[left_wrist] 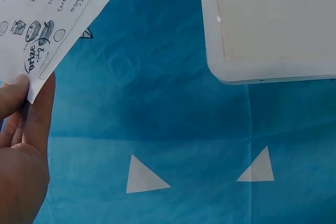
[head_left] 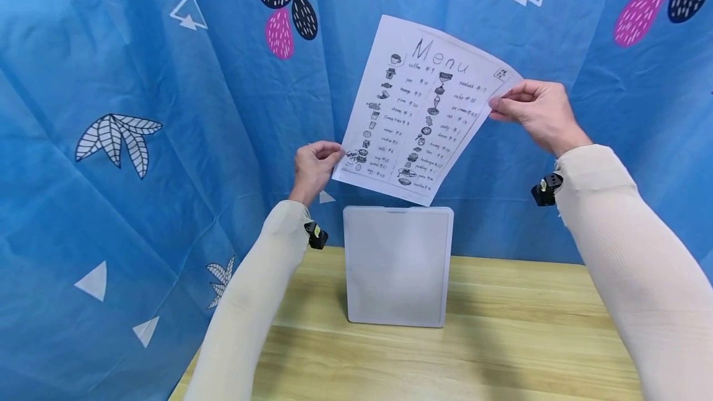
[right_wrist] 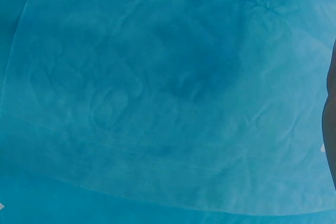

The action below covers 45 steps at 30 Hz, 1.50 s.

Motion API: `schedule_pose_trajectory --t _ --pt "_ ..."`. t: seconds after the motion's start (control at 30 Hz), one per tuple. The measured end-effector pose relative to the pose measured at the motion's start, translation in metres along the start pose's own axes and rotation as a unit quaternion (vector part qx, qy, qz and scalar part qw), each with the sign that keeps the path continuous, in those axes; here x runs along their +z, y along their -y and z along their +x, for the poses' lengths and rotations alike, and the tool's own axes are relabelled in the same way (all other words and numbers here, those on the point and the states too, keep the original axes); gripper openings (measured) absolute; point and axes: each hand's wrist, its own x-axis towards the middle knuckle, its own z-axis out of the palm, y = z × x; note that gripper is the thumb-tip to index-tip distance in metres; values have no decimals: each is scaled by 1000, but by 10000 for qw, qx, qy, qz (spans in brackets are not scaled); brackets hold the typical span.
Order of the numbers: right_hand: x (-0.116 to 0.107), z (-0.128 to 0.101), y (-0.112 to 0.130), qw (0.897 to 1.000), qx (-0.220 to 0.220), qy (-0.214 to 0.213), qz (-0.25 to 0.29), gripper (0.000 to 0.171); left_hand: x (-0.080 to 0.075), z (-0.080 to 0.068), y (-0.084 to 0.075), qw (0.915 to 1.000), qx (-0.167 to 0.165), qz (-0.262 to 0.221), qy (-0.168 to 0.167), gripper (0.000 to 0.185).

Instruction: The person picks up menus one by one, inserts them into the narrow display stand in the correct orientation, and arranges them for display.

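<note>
A paper menu (head_left: 409,110) with handwritten items, prices and small drawings is held up, tilted, in front of the blue curtain. My left hand (head_left: 316,169) pinches its lower left corner between thumb and fingers; the left wrist view shows this corner of the menu (left_wrist: 52,35) between the thumb and fingers of the left hand (left_wrist: 23,166). My right hand (head_left: 537,110) pinches the right edge near the upper right corner. Just below the sheet stands a white rectangular board (head_left: 398,265) with a raised rim. In the right wrist view only a sliver of the right hand (right_wrist: 329,119) shows.
The board stands upright on a light wood table (head_left: 529,327). Behind and to the left hangs a blue curtain (head_left: 234,110) with leaf, triangle and drop patterns, close beyond the hands.
</note>
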Motion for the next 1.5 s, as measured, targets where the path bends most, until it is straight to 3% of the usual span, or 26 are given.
schedule_pose_trajectory --t 0.2,0.47,1.0,1.5 --pt "-1 0 -3 9997 25 -13 -231 26 2 1 2 9999 -141 42 49 17" --pt "-1 0 -2 9999 -49 -8 -152 24 3 4 4 10000 -34 19 15 17" --pt "0 1 0 9999 -69 -4 -84 23 2 -1 -2 9998 -154 83 35 16" --pt "2 2 5 10000 -6 -24 -39 20 1 1 -2 9997 105 151 -152 15"
